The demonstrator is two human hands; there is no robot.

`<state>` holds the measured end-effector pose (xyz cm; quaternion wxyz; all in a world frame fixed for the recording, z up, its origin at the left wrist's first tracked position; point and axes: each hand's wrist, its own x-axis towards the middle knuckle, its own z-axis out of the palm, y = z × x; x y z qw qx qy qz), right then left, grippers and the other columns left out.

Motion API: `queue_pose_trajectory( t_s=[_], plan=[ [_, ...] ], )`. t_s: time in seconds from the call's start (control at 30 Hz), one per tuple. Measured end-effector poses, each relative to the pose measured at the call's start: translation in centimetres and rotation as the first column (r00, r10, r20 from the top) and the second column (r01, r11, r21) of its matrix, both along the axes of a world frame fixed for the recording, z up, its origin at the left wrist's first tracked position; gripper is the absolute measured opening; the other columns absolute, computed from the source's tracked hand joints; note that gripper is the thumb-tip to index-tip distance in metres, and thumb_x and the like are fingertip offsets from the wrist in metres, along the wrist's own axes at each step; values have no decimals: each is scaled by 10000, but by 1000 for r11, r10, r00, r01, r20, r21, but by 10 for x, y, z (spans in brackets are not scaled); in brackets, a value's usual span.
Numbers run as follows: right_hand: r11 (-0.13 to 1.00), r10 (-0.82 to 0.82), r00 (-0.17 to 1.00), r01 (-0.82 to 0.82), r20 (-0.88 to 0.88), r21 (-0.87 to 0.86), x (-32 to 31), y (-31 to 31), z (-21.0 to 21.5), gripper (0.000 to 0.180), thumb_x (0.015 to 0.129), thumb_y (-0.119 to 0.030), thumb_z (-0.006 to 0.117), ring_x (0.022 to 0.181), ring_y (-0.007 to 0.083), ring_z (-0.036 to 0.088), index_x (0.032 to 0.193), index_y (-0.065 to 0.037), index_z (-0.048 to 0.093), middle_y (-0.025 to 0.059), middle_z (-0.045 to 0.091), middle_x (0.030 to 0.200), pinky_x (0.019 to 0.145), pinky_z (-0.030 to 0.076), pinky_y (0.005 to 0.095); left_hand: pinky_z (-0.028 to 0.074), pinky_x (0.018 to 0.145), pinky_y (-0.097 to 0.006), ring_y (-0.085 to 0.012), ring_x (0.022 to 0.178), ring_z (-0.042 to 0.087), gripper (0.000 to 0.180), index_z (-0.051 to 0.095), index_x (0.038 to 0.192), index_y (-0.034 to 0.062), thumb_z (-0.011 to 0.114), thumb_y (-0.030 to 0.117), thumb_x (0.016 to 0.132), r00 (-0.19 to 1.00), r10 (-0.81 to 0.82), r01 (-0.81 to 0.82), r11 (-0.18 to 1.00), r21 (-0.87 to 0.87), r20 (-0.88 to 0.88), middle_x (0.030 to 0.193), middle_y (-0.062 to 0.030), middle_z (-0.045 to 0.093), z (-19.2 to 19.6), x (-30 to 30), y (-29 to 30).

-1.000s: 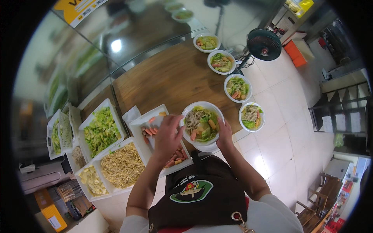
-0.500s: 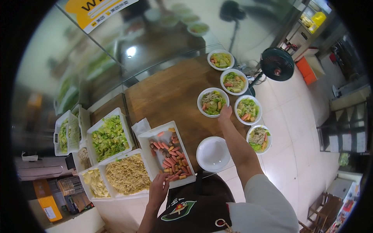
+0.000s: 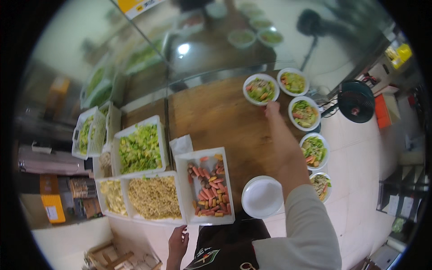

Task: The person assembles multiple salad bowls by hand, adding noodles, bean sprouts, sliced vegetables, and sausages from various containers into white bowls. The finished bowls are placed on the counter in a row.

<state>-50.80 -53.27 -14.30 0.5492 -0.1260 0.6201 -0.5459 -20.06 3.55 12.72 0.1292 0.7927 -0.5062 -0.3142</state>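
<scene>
At the far side of the wooden table, my right hand (image 3: 272,109) is closed on the near rim of a white bowl of salad (image 3: 261,89), which holds lettuce, sausage pieces and pale shreds. My left hand (image 3: 178,241) hangs just off the near edge of a white tray of sausage pieces (image 3: 204,189), empty, its fingers loosely bent and apart. Between my right arm and that tray sits an empty white bowl (image 3: 262,198), seemingly the top of a stack. More filled bowls line the right edge, among them a back one (image 3: 293,82) and a nearer one (image 3: 314,151).
Left of the sausage tray stand bins of chopped lettuce (image 3: 139,148), shredded noodle-like food (image 3: 155,198) and pale yellow slices (image 3: 112,197). A white basket (image 3: 88,132) is further left. A glass panel rises behind the table (image 3: 207,110). A dark fan (image 3: 355,101) stands at the right.
My right hand has moved the salad bowl away from me, to the back beside the farthest bowl. My left hand has drawn back from the sausage tray. The whole view has shifted.
</scene>
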Motion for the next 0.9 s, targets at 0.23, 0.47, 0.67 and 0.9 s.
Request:
queue_pose_trajectory(
  t_s=[0.23,0.47,0.67,0.9],
  plan=[
    [955,172,905,-57,389,-291,-4,53,45,224,900,-186,511,816,258,595,1051,-21,492,103,545,917,708,526,349,503,620,-316,-222,729,611,304,538,1102,32,582,35,802,996,37,-32,997,66,-76,953,-128,594,-21,-12,5],
    [443,882,442,-896,-165,-35,-65,249,116,440,856,-211,621,1121,175,484,1234,-26,493,90,531,1198,920,412,293,496,718,-370,-309,838,601,270,550,1081,37,567,68,814,992,-114,109,990,-95,-47,991,-146,590,-55,-9,-2],
    [362,723,179,-921,-667,144,-81,356,118,512,823,-69,579,1255,320,374,1306,-31,413,196,391,1351,1052,278,369,463,760,-421,-338,922,572,293,514,1114,54,537,114,828,955,-287,284,958,-46,-79,973,-150,593,-88,-25,-58],
    [375,685,297,-927,-666,-27,-57,374,190,465,859,-13,492,1354,289,228,1318,-51,427,177,294,1433,1081,199,359,466,742,-398,-325,845,584,203,554,1016,48,543,136,833,994,-57,35,971,-238,-89,911,-150,599,-94,12,-58]
  ],
)
